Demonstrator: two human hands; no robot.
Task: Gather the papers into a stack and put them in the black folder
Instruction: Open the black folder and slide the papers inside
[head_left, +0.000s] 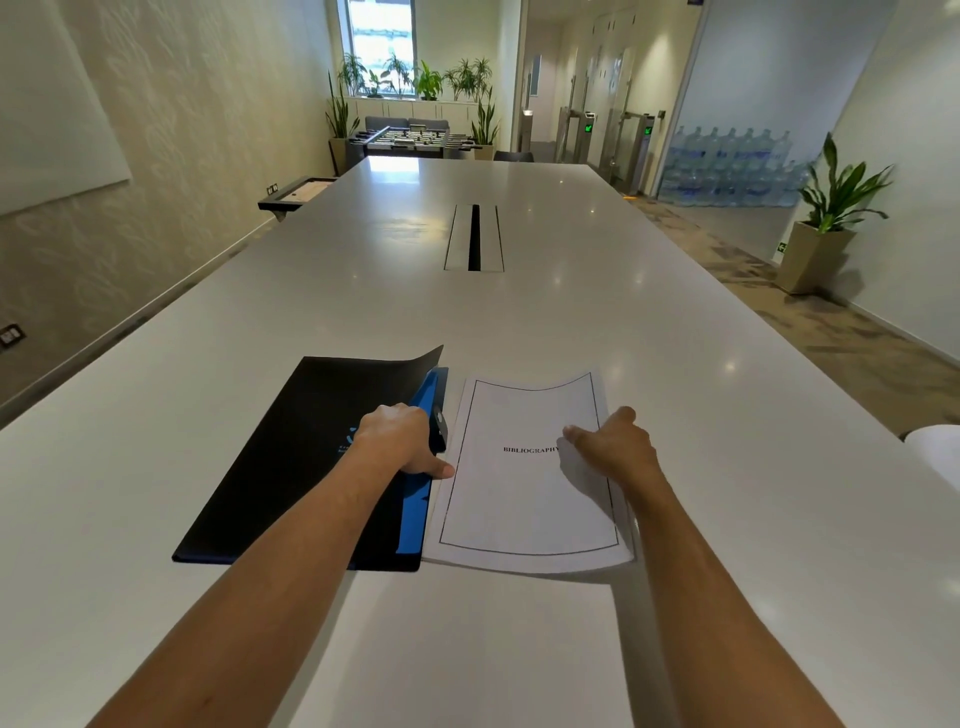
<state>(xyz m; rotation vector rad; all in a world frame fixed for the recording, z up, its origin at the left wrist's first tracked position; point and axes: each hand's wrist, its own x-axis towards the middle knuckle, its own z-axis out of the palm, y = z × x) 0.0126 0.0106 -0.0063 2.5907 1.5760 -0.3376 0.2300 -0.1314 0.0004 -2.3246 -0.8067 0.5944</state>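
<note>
A black folder (291, 457) with a blue inner strip (423, 410) lies on the white table, its cover slightly lifted at the far right corner. My left hand (400, 439) rests on the folder's right edge by the clip, thumb touching the paper. A stack of white papers (519, 499), top sheet reading "BIBLIOGRAPHY", lies just right of the folder with its left edge at the blue strip. My right hand (615, 441) holds the stack's right edge, fingers on top.
The long white table (519, 312) has a cable slot (474, 238) in the middle. A white object (940, 452) pokes in at the right edge. Potted plant (826, 218) and water bottles stand off to the right.
</note>
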